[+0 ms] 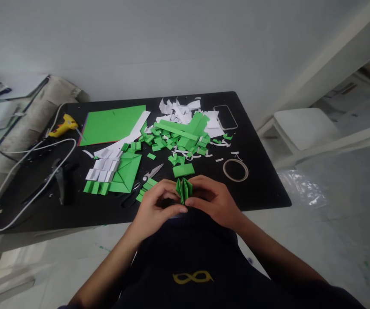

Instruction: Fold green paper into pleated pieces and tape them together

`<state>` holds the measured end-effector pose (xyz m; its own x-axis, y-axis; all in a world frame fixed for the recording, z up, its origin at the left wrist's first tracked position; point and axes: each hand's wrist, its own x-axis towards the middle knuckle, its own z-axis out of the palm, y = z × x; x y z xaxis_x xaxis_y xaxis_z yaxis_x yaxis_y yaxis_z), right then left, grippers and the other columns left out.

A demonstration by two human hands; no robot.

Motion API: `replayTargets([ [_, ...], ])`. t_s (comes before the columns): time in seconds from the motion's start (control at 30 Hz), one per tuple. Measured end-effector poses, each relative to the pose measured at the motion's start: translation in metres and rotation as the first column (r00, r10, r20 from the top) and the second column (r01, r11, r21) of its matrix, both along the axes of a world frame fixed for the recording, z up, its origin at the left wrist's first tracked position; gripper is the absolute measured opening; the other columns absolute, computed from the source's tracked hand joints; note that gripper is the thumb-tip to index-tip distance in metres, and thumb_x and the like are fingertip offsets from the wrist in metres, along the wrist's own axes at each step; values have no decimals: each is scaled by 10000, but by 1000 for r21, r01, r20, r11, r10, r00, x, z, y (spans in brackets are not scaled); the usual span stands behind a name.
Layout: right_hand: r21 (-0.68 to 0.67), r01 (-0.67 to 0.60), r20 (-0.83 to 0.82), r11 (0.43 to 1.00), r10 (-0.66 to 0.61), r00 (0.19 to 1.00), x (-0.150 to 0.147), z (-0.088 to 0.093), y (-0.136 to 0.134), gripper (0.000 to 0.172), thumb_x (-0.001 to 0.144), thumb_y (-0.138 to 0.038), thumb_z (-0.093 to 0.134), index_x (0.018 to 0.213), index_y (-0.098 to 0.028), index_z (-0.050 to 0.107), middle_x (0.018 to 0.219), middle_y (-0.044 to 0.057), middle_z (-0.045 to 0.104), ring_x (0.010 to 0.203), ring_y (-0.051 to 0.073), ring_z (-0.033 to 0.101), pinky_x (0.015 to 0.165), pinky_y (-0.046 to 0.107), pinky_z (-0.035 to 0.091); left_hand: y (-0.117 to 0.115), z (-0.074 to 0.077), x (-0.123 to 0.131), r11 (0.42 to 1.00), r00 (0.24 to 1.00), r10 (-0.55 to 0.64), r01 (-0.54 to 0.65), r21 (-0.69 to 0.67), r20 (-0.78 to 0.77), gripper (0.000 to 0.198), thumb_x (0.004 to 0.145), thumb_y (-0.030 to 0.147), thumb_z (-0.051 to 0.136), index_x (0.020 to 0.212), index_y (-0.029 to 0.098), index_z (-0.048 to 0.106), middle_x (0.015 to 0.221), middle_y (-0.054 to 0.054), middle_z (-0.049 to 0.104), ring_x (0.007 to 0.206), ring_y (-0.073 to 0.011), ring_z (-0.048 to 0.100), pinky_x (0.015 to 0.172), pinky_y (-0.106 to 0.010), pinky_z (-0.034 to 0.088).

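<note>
Left hand and right hand are pinching folded paper near the front edge of the table; scissors are lying leftward; black surface is stretching between tape and right edge.

One camera here, worn on the person's head, looking forward and steeply down! Right below the lens, nearest of all, comes the dark shirt with its yellow emblem. Just beyond, near the middle, are the left hand and right hand, seen from above and behind at close range. Past them the black tabletop fits in whole, foreshortened, its far edge lying toward the pale wall that closes off the top. And it's a wide view, too: out right, the white stool; near right, a generous stretch of floor!
</note>
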<state>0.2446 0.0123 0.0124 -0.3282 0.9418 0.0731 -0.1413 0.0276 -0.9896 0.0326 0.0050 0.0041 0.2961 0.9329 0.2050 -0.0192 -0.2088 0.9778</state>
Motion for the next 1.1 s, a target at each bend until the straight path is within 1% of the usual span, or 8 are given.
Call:
replayTargets([
  [0.13,49,-39,49,998,36,998,6,5,2,166,975,-222,728,1109,-246,822,1103,67,786,1013,209,763,885,340,646,-1,4,-4,999,999,37,-38,16,14,176,986,235,742,1160,222,722,938,-31,763,834,-161,757,758,-265,630],
  [0.23,230,-51,119,972,24,993,10,4,3,227,952,-114,700,1050,-268,835,1070,47,814,989,206,787,910,367,654,1,4,-9,986,993,44,-26,166,-107,158,1006,165,679,1119,223,772,1049,-77,814,1022,-225,785,917,-364,638],
  [0.4,620,-146,375,771,-128,918,21,-22,6,387,986,-4,553,1029,-276,825,1056,30,854,1165,237,787,1155,535,560,8,-17,-12,886,917,134,59,461,-375,245,1001,88,613,1060,241,794,1195,-81,808,1236,-265,720,1142,-535,529],
  [0.57,634,-384,631,671,-161,759,39,-59,1,449,995,38,483,1155,-231,804,1163,43,853,1274,262,749,1146,559,575,3,-47,-10,851,753,200,184,492,-627,312,1000,78,590,1168,240,797,1305,-107,762,1283,-306,647,1087,-559,548],
  [0.67,612,-427,669,666,-148,729,44,-67,-3,469,962,52,493,1226,-202,787,1242,75,831,1326,276,717,1151,571,572,-3,-51,-12,838,692,172,271,473,-701,420,976,22,550,1279,215,768,1333,-130,753,1295,-333,632,1094,-595,537],
  [0.83,604,-353,640,715,-172,749,34,-62,-12,382,965,-67,584,1266,-214,768,1237,103,817,1293,296,728,1144,574,582,-11,-45,-12,853,632,150,307,423,-761,431,972,54,581,1348,201,733,1414,-141,721,1335,-360,632,1119,-623,526],
  [0.93,621,-322,642,715,-229,732,25,-63,-16,268,1029,-178,634,1261,-174,767,1207,142,806,1260,317,736,1098,535,625,-17,-45,-8,864,649,145,285,416,-747,403,972,59,584,1331,164,733,1456,-160,698,1393,-364,615,1139,-610,533],
  [1.1,613,-279,633,739,-248,734,21,-68,-16,222,1058,-171,620,1195,-206,791,1175,127,801,1213,296,753,1057,509,651,-23,-51,-5,893,718,106,235,384,-688,490,961,65,575,1423,190,680,1493,-147,681,1429,-349,609,1172,-625,516],
])
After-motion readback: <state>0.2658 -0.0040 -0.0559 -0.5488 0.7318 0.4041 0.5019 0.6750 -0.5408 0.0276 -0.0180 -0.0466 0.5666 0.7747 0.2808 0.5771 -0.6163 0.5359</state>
